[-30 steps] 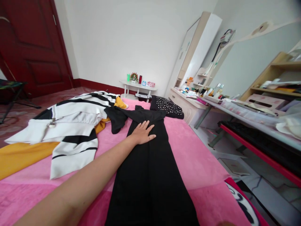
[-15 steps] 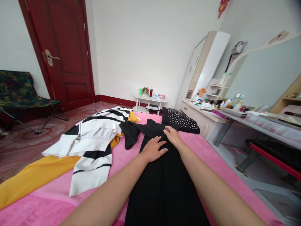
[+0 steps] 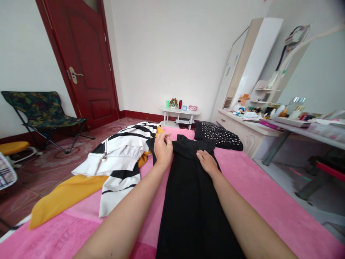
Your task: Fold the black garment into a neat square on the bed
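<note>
A long black garment (image 3: 192, 201) lies flat down the middle of a pink bed cover (image 3: 256, 201). My left hand (image 3: 163, 149) is at its far left part, fingers curled and pinched on a black sleeve there. My right hand (image 3: 206, 162) lies flat on the garment's upper part, fingers stretched out, a short way to the right of the left hand. Both forearms reach out over the black cloth.
A black-and-white striped garment (image 3: 121, 154) lies over a yellow one (image 3: 64, 196) at the left of the bed. A black studded piece (image 3: 221, 135) lies at the far right. A dresser (image 3: 242, 126), small white table (image 3: 179, 113), folding chair (image 3: 43, 111) and red door (image 3: 83, 61) surround the bed.
My right hand came into view and settled flat on the garment. My left hand left the middle of the cloth, moved up and left, and closed on the sleeve. The view turned left.
</note>
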Tool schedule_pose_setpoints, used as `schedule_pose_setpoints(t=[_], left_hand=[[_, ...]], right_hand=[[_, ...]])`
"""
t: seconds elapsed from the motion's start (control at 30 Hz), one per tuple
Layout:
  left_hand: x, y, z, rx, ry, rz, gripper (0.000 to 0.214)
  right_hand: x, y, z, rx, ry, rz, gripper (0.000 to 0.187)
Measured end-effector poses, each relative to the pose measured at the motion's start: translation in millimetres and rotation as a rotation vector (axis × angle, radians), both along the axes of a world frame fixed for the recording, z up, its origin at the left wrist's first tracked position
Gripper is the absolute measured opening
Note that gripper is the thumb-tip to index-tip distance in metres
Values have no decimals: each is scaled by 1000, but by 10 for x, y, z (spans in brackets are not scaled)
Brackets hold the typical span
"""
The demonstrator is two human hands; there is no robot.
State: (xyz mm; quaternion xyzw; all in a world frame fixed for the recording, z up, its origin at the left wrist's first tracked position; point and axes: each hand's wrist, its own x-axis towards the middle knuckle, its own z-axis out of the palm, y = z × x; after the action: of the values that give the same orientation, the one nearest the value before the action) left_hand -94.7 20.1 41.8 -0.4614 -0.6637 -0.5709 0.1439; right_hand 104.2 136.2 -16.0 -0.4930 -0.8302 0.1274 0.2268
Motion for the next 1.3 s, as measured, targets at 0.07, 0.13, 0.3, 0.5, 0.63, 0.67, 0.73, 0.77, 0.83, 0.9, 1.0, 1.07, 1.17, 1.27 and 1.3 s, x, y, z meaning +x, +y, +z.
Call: schedule_pose_setpoints(t=[0.07,0.13,0.3,0.5,0.63,0.67,0.73,0.77,0.83,0.9,1.0,1.07,1.17,1.27,1.3], left_hand=[[-198,-80,158,-83,93,131,25],[-356,-138,227,-283,140,232,38],[-469,-157,151,-724,145,329,76],[-446,-120,87,-947,121,247,36],[-381,-169,239,-631,312,169,28],[-317,-197,314,-456,405,110,29],[-110,-280,469,-129,602,-75,29],[27,-335,528,-40,699,-199,28],[333,-469,567,-21,888,-497,25],[613,-610,485,-147,1024,-791,21],[847,-749,239,-368,1058,-1009,17],[860,-761,106,-466,1007,-959,15],[767,-705,67,-546,880,-724,14],[694,-665,161,-504,712,-515,19],[690,-667,193,-460,654,-477,22]], right_hand=[[6,8,-11,10,22,3,48],[11,18,-21,14,43,4,47],[19,38,-35,14,88,6,44],[20,72,-83,17,195,30,43],[34,88,-111,4,343,42,37],[42,89,-113,-2,392,42,35],[61,89,-111,-14,508,31,35],[73,90,-108,-19,576,20,38],[96,92,-98,-30,716,-9,50],[119,92,-87,-47,833,-37,62],[148,82,-69,-87,932,-45,68],[163,64,-53,-118,978,-23,66],[181,21,-16,-149,1014,9,62],[198,-24,27,-145,993,31,61],[204,-35,37,-142,987,34,61]])
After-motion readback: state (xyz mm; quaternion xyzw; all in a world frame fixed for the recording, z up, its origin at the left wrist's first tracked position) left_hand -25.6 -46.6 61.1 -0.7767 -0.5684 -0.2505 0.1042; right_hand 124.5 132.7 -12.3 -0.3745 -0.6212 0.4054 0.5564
